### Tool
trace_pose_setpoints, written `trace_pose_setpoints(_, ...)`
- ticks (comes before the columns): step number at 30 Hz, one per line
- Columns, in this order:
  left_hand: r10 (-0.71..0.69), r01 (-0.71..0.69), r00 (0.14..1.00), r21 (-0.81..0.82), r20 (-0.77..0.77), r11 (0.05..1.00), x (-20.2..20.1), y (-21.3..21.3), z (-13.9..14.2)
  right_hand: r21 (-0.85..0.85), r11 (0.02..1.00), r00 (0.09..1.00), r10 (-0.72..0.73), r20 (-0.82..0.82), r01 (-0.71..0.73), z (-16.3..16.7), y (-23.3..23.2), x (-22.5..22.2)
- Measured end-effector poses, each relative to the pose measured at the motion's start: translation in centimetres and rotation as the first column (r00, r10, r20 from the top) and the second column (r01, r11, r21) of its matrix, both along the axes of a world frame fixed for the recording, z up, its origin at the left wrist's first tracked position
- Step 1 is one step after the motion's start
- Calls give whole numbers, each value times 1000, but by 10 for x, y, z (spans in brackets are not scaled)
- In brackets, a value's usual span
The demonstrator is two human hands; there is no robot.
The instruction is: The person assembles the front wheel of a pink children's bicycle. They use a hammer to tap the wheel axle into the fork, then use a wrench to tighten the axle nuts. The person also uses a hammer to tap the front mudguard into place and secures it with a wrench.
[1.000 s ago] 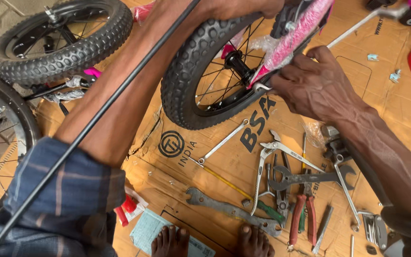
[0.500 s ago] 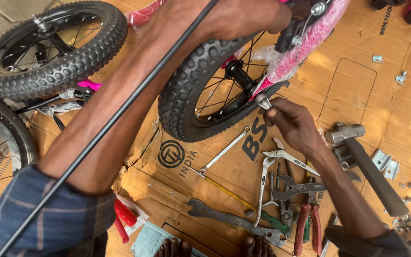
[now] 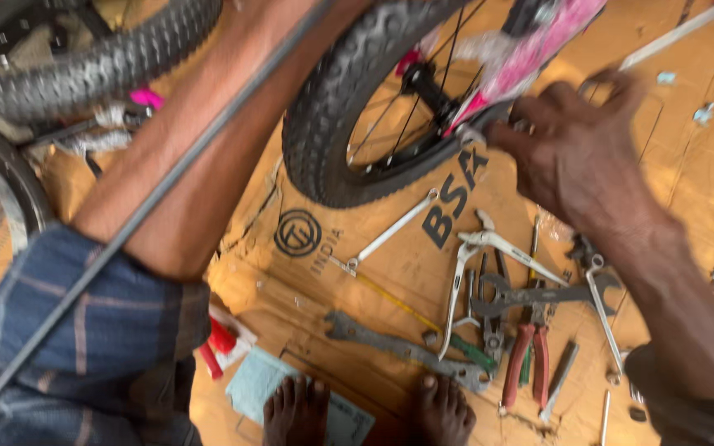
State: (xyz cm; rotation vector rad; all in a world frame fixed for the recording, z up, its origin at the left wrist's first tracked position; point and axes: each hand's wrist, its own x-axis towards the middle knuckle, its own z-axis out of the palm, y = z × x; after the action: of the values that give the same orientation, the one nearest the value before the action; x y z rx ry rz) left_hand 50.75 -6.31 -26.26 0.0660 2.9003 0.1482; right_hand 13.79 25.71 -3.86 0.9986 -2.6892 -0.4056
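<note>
Head view looked down on a small bicycle wheel (image 3: 349,124) with a knobby black tyre, held upright over flattened brown cardboard (image 3: 307,289) on the floor. The right hand (image 3: 576,153) sat just right of the wheel, at the end of the axle (image 3: 477,132) where the pink frame (image 3: 530,54) met the hub; its fingers were curled together around something small there, but blur hid whether they pinched a nut or only pressed on it. The left forearm (image 3: 200,165) crossed in front of the wheel's left side and ran up past the top edge, so the left hand itself was out of sight. A thin dark rod (image 3: 150,206) slanted across that forearm. Below the wheel, on the cardboard, lay a slim silver spanner (image 3: 390,231), and further right, under the right wrist, a heap of tools: silver pliers (image 3: 464,281), red-handled pliers (image 3: 526,355) and an open-ended spanner (image 3: 539,293). A long flat grey spanner (image 3: 406,351) lay nearer the person's bare feet (image 3: 365,409). Left of the wheel, a second wheel (image 3: 68,58) rested at the upper corner.
</note>
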Motion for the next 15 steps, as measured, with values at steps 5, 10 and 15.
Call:
trace_pose_setpoints(5,-4,-11,971,59,238,998,4,-5,23,-14,996,988,83,-128,-86,8,-6,5)
trace_pose_setpoints(10,9,-27,969,69,249,997,-2,-3,20,-5,997,985,70,-159,-72,-16,-2,-6)
trace_pose_setpoints(15,-2,-1,992,22,125,1000,-5,1,-5,-339,936,995,103,12,-93,-25,-5,-33)
